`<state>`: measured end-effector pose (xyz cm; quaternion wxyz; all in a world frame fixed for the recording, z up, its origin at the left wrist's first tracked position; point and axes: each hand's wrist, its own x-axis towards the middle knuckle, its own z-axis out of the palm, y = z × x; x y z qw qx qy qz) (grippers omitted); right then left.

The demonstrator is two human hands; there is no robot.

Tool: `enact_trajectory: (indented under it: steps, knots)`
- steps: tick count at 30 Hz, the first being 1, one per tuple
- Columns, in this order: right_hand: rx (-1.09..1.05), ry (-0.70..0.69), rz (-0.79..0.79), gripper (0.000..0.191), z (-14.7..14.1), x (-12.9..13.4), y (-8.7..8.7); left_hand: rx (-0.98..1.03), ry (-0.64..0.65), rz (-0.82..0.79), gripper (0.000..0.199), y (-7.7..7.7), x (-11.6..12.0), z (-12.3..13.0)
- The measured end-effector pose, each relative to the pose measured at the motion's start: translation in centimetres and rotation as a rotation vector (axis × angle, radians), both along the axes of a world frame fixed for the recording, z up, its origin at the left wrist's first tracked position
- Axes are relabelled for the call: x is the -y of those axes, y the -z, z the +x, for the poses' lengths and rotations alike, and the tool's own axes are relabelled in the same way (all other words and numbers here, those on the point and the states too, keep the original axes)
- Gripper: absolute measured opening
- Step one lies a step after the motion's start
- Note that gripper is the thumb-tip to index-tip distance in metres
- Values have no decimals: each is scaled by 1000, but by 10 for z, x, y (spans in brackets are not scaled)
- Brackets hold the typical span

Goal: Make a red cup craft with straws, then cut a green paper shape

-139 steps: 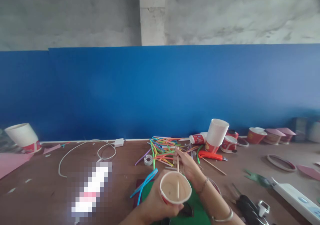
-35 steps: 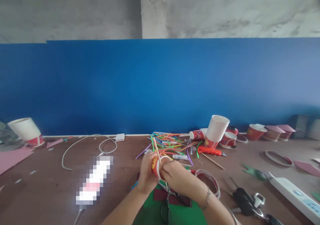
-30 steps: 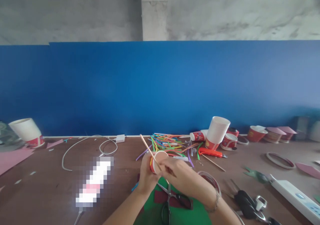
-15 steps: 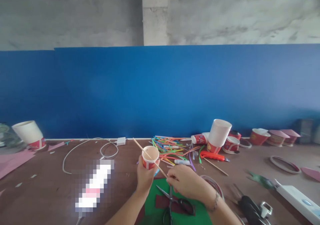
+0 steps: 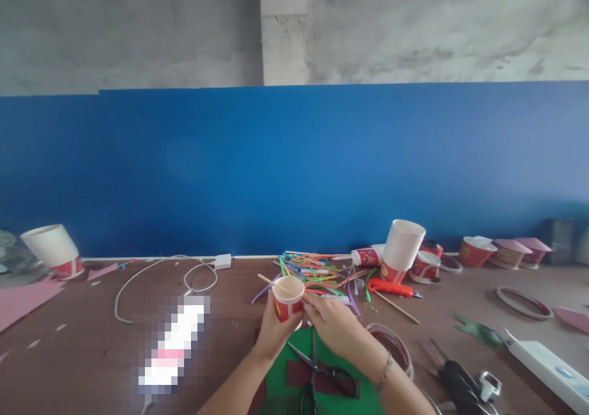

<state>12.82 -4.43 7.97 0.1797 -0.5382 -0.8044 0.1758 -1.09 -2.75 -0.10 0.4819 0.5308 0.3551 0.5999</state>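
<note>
My left hand (image 5: pixel 275 332) is wrapped round a small red-and-white paper cup (image 5: pixel 288 309), its mouth facing up. A thin wooden stick (image 5: pixel 264 279) lies across the inside of the cup, one end jutting past the rim on the left. Whether it passes over the rim or through the wall there, I cannot tell. At the cup's right side my right hand (image 5: pixel 334 323) is closed, its fingertips pinching the stick's other end, which they mostly hide. Black-handled scissors (image 5: pixel 315 366) lie partly open just below both hands, on green sheets (image 5: pixel 281 378) with a dark red piece (image 5: pixel 294 372).
Colourful pipe cleaners or straws (image 5: pixel 317 264) are heaped behind the cup. To the right stand stacked paper cups (image 5: pixel 403 249), an orange utility knife (image 5: pixel 391 287), a tape roll (image 5: pixel 400 347) and a glue gun (image 5: pixel 460 384). A glowing, blurred-out device (image 5: pixel 175 341) lies left, with a white cable.
The cup has shifted right and slightly down. My right hand has come up against the cup's side, and less of the stick now shows beyond the cup.
</note>
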Motion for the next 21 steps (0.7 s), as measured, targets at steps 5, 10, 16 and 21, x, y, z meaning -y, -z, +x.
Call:
enact_trajectory:
  steps: [5, 10, 16, 21]
  knots:
    - [-131, -101, -63, 30, 8, -8, 3, 106, 2, -118, 53, -1, -1, -2]
    - [-279, -188, -245, 34, 13, -11, 0, 211, 149, -147, 44, -3, 3, 0]
    - [30, 61, 61, 32, 6, -2, -6, 143, -123, -160, 51, 0, -3, -1]
    - [163, 139, 81, 35, 2, 1, -11, 173, -284, -205, 53, -2, -9, -6]
